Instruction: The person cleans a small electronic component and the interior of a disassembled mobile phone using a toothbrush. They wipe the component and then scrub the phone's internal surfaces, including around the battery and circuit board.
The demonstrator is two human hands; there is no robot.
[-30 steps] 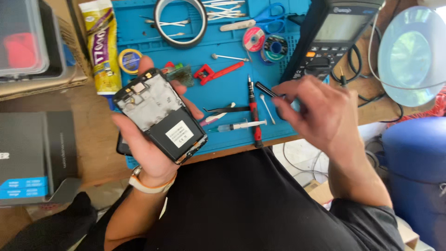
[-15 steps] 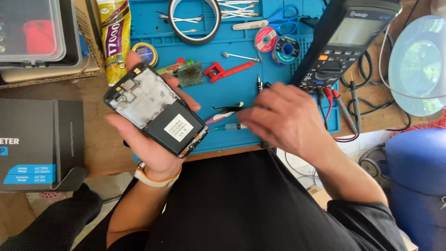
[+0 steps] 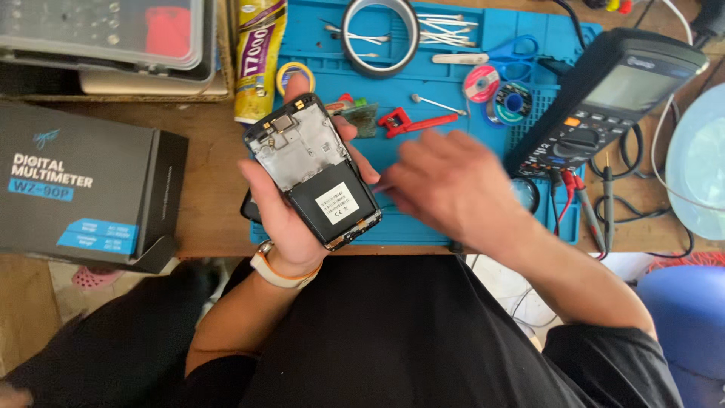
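Two hands at work: my left hand (image 3: 283, 215) grips the opened phone (image 3: 313, 172), back up, above the blue mat (image 3: 453, 98). At its three o'clock my right hand (image 3: 453, 185) hovers blurred; I cannot tell its grasp. Next I judge it needs a fine tool.

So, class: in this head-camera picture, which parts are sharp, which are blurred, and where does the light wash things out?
Head view: the opened phone in the left hand is sharp; the right hand is smeared by motion blur over the blue mat; daylight washes out the pale round lid at the right edge; the multimeter screen shows mild glare.
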